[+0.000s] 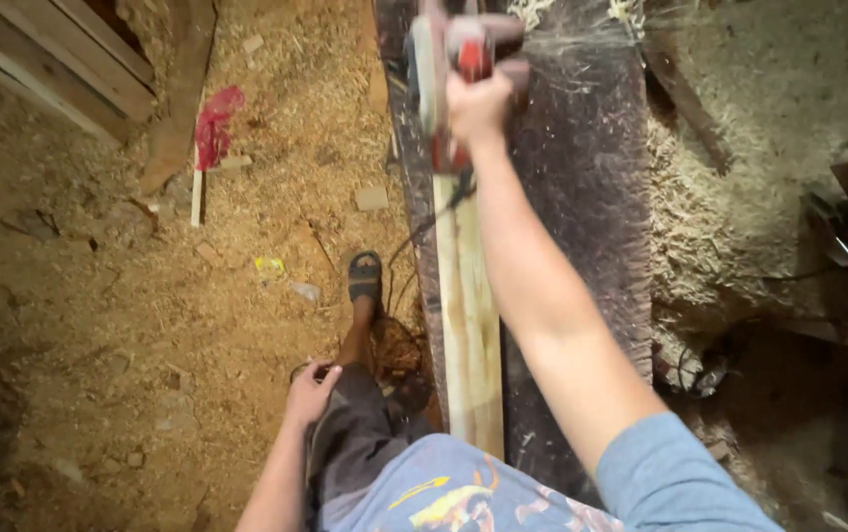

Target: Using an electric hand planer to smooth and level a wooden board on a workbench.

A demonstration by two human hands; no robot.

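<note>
Electric planer (449, 69), probably heavy and rigid, was gripped by its top handle, right hand (478, 103) fingers wrapped around it, at the far end of the pale plank (471, 325).

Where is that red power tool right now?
The red power tool sits top centre, gripped by the right hand, on the pale plank's far end.

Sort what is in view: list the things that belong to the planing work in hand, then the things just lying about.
In use:
- red electric hand planer, gripped by the right hand
- pale narrow wooden plank under it
- dark workbench top bearing the plank
- black power cord

Lying about:
- red rag on a white stick
- stacked timber boards
- sawdust-covered floor
- left hand rests at the thigh, idle
</note>
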